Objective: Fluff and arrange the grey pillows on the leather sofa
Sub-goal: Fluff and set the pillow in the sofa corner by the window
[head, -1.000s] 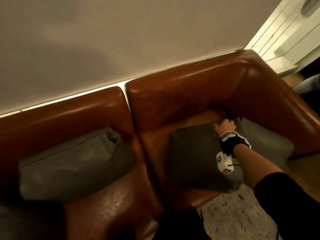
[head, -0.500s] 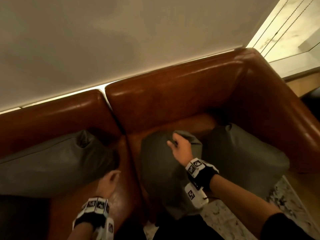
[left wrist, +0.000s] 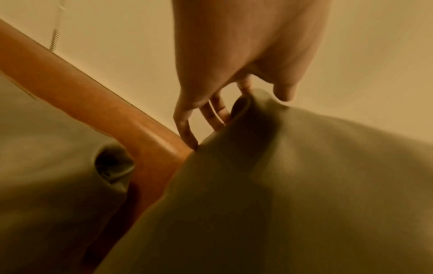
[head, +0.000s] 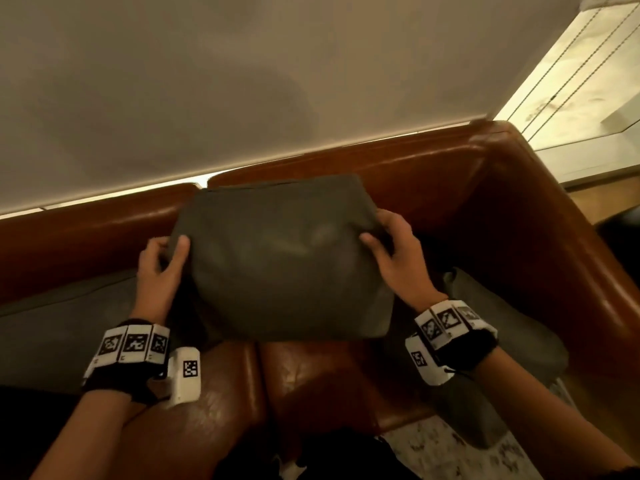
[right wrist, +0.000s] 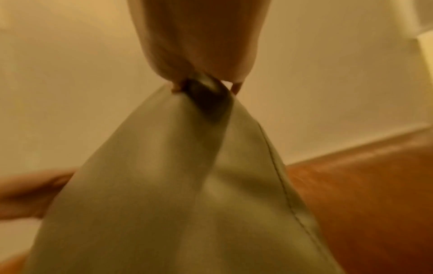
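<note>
A grey pillow (head: 284, 261) hangs in the air above the brown leather sofa (head: 450, 188), held by both upper corners. My left hand (head: 162, 258) pinches its left corner, thumb on the front; in the left wrist view the left hand (left wrist: 246, 96) has its fingers behind the pillow (left wrist: 293, 185) and its thumb in front. My right hand (head: 391, 247) grips the right corner; the right wrist view shows the right hand (right wrist: 201, 81) bunching the pillow (right wrist: 175, 185) fabric. A second grey pillow (head: 59, 327) lies on the left seat, a third (head: 502, 323) by the right armrest.
A pale wall (head: 277, 81) rises straight behind the sofa back. The right armrest (head: 568, 265) closes off the seat on that side. Patterned rug (head: 460, 452) shows at the lower right, below the seat's front edge. A bright window ledge (head: 595, 98) stands at the upper right.
The middle pillow has come up off the seat and now hangs in front of the backrest. My left hand came up from the left seat to take its left corner; the right moved to the right corner.
</note>
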The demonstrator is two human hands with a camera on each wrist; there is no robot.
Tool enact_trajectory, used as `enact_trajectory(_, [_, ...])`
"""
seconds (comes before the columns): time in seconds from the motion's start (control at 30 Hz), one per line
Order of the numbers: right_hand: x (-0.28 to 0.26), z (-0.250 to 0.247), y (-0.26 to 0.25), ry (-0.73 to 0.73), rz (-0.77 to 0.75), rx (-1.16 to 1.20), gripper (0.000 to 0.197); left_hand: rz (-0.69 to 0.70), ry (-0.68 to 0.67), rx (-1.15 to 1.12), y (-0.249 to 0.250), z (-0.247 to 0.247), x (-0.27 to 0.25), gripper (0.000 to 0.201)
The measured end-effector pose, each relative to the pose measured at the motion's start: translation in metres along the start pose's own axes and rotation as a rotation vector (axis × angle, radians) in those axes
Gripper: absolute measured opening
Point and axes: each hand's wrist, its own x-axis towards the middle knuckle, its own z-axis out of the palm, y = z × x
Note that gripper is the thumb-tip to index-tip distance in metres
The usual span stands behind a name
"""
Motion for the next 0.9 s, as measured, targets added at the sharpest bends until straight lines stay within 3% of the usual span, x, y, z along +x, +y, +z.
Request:
enact_trajectory(0.07, [0.011, -0.001, 0.036, -0.021, 0.219, -0.024, 0.028, -0.055, -0.116, 0.124, -0.018, 0.023, -0.004, 0.035])
enact_trajectory(0.1, [0.015, 0.003, 0.057, -0.074, 0.361, -0.038, 0.034, -0.121, -0.235, 0.193, -0.029, 0.041, -0.008, 0.032])
enact_trajectory(0.17, [0.011, 0.019, 0.099, -0.285, 0.636, -0.051, 0.042, -0.191, -0.537, 0.518, -0.052, 0.081, -0.017, 0.031])
enact_trajectory(0.23, [-0.006, 0.036, 0.138, -0.473, 0.766, -0.136, 0.052, -0.217, -0.666, 0.780, -0.063, 0.117, -0.028, 0.042])
enact_trajectory(0.3, [-0.022, 0.041, 0.163, -0.432, 0.883, -0.244, 0.056, -0.234, -0.643, 0.745, -0.068, 0.145, -0.037, 0.051])
enact_trajectory(0.37, [-0.027, 0.035, 0.173, -0.301, 0.939, -0.319, 0.040, -0.262, -0.523, 0.649, -0.067, 0.162, -0.046, 0.043])
enact_trajectory(0.5, [-0.013, 0.022, 0.167, -0.210, 0.656, -0.329, 0.037, -0.140, -0.149, 0.527, -0.055, 0.158, -0.039, 0.032])
enact_trajectory(0.6, [0.011, 0.011, 0.150, -0.061, 0.602, -0.255, 0.036, 0.026, -0.007, 0.452, -0.038, 0.158, -0.021, 0.029])
enact_trajectory(0.67, [0.028, 0.006, 0.149, -0.108, 0.679, -0.249, 0.035, 0.015, -0.033, 0.460, -0.036, 0.167, -0.011, 0.032])
enact_trajectory(0.7, [0.032, 0.005, 0.151, -0.211, 0.753, -0.276, 0.038, -0.037, -0.108, 0.498, -0.039, 0.173, -0.008, 0.036])
enact_trajectory(0.77, [0.034, 0.009, 0.154, -0.406, 0.875, -0.335, 0.047, -0.219, -0.317, 0.533, -0.051, 0.183, -0.008, 0.054])
enact_trajectory(0.8, [0.032, 0.013, 0.154, -0.429, 0.895, -0.343, 0.049, -0.303, -0.368, 0.490, -0.059, 0.184, -0.008, 0.065])
enact_trajectory(0.83, [0.031, 0.018, 0.154, -0.383, 0.900, -0.329, 0.047, -0.341, -0.366, 0.441, -0.066, 0.184, -0.006, 0.068])
enact_trajectory(0.9, [0.028, 0.024, 0.156, -0.202, 0.884, -0.297, 0.036, -0.286, -0.290, 0.390, -0.077, 0.179, -0.002, 0.047])
